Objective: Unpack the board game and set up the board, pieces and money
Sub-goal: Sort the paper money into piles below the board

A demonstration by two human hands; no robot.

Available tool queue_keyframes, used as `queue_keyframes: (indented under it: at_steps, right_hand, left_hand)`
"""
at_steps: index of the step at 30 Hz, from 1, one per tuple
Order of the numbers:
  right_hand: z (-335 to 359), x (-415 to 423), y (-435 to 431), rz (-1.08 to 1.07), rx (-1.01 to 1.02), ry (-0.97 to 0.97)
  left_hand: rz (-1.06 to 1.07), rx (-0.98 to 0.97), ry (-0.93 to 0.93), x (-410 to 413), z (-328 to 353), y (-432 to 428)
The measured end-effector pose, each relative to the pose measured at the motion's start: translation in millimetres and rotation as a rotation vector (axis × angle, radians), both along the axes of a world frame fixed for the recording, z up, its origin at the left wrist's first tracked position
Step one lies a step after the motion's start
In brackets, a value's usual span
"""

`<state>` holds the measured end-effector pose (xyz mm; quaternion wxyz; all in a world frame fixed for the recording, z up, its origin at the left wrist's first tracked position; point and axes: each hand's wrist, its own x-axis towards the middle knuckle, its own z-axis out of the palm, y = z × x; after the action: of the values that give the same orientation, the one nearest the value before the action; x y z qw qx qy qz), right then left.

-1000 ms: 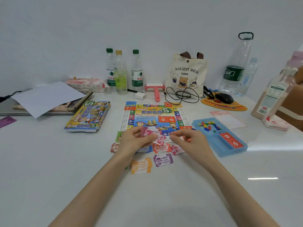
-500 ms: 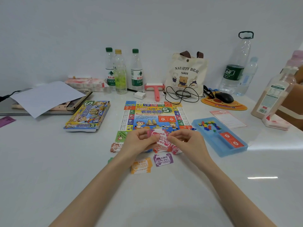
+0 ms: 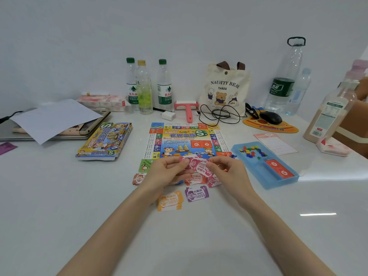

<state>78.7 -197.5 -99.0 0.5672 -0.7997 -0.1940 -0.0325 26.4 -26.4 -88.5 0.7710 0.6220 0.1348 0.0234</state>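
Note:
The colourful game board (image 3: 185, 139) lies unfolded at the table's middle. Just in front of it my left hand (image 3: 166, 173) and my right hand (image 3: 229, 172) both pinch a small stack of pink play-money notes (image 3: 199, 165) between them. Below my hands lie more notes: a red-orange one (image 3: 196, 179), a purple one (image 3: 197, 193), an orange pile (image 3: 170, 200) and a reddish one (image 3: 138, 178) at the left. The game box (image 3: 104, 141) sits left of the board. A blue tray (image 3: 264, 176) on the right holds small coloured pieces (image 3: 251, 152) and red cards (image 3: 279, 169).
Three bottles (image 3: 146, 86) stand behind the board, beside a pink lint roller (image 3: 187, 108), a white charger (image 3: 168, 116) and a bear tote bag (image 3: 224, 89). A mouse on its pad (image 3: 270, 118) and large bottles are back right. A laptop under paper (image 3: 53, 118) lies at left.
My hands have drawn a little closer together over the pink notes, and the top note has been shifted and turned between my fingers. The notes on the table have not moved.

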Motion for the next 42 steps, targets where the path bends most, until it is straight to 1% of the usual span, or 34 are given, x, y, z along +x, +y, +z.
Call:
queue_keyframes:
  at_steps: [5, 7, 11, 14, 17, 21, 26, 34, 40, 42]
  right_hand:
    - [-2, 3, -3, -0.034, 0.046, 0.053]
    - [-2, 3, -4, -0.036, 0.055, 0.083]
    - [2, 5, -9, -0.063, 0.068, 0.161]
    - [9, 6, -16, -0.061, 0.127, 0.230]
    - [13, 9, -27, -0.089, 0.112, 0.219]
    - [11, 16, -42, -0.127, -0.027, 0.137]
    - [10, 24, -51, -0.067, -0.250, 0.152]
    - [8, 30, -40, -0.082, -0.442, 0.141]
    - [5, 24, -33, -0.170, -0.726, -0.016]
    - [8, 23, -33, -0.164, -0.767, -0.095]
  left_hand:
    - [0.037, -0.035, 0.002, 0, 1, 0]
    - [0.074, -0.016, -0.016, 1, 1, 0]
    - [0.125, 0.015, -0.046, 1, 0, 1]
    - [0.146, -0.014, -0.045, 2, 0, 5]
    - [0.144, -0.028, -0.038, 3, 0, 7]
    - [0.129, -0.008, -0.033, 3, -1, 7]
    - [0.126, 0.003, -0.027, 3, -1, 7]
    - [0.126, 0.019, -0.009, 2, 0, 7]
    - [0.131, 0.015, 0.004, 3, 0, 7]
    - [0.130, 0.012, -0.003, 3, 0, 7]
